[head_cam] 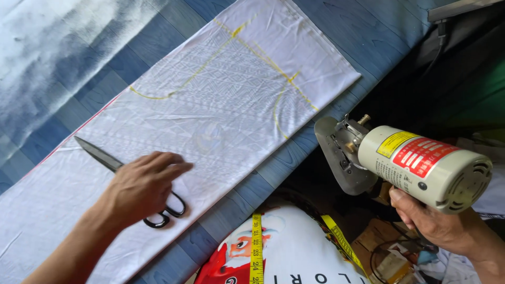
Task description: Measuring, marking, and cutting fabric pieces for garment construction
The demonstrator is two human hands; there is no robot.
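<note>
Left hand (144, 186) rests released on scissors (126, 173) atop white fabric (210, 105); right hand (431, 223) grasps electric cutter (415, 163) beside bench (326, 31).

Hands: two, left hand (141, 185) and right hand (428, 218)
Scissors (118, 168): one pair
Electric cutter (415, 163): one
White cloth (221, 100): one
Tape measure (256, 247): one

White cloth (210, 110): thin, matt, faintly creased. Scissors (126, 173): dull grey metal blades, glossy black handles. Cutting machine (415, 163): smooth cream-painted casing, brushed metal base plate. Table (363, 31): blue wood-grain surface, matt.
</note>
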